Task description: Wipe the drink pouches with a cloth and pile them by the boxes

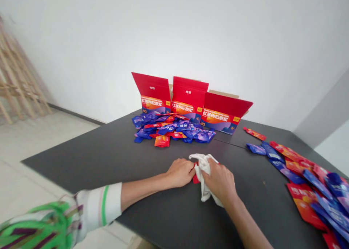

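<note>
Near the middle of the dark table, my left hand [181, 173] is closed on one end of a red sachet [195, 180]. My right hand [221, 181] grips a white cloth [205, 194], which lies over most of the sachet and hides it. The two hands are close together, low over the tabletop. Beyond them lies a heap of blue and red sachets [174, 128]. More sachets [305, 172] are spread along the right side of the table.
Behind the heap stand three red and blue boxes with raised flaps: left [155, 103], middle [188, 105] and right [220, 119]. The dark table [109, 147] borders a white wall. A wooden rack [19, 78] stands on the floor at far left.
</note>
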A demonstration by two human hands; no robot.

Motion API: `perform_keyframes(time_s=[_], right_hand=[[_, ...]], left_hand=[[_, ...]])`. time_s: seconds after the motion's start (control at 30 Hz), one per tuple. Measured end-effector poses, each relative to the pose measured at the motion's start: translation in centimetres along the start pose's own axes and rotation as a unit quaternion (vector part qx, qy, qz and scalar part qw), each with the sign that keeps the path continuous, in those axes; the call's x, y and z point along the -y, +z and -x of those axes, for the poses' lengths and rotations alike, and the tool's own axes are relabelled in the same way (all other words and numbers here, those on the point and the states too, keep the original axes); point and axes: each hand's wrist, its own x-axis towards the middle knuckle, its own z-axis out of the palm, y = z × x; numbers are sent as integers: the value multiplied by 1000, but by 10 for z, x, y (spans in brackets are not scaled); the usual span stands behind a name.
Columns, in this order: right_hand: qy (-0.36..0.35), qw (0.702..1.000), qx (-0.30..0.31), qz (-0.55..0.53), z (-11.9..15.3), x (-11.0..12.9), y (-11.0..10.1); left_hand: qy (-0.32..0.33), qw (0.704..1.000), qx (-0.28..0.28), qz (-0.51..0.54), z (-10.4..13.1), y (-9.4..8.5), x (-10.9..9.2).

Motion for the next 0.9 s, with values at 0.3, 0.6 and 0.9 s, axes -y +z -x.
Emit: perform_keyframes(time_s=[0.3, 0.6, 0.9], right_hand=[[1, 1000, 19, 13, -3, -4, 2], [-18, 1000, 6, 6, 0, -2, -1], [-29, 999, 16, 8, 1, -2, -6]], left_hand=[[19, 999, 11, -29, 3, 0, -2], [34, 999, 1, -43, 2, -2, -3], [25, 999, 7, -45, 0, -1, -3]])
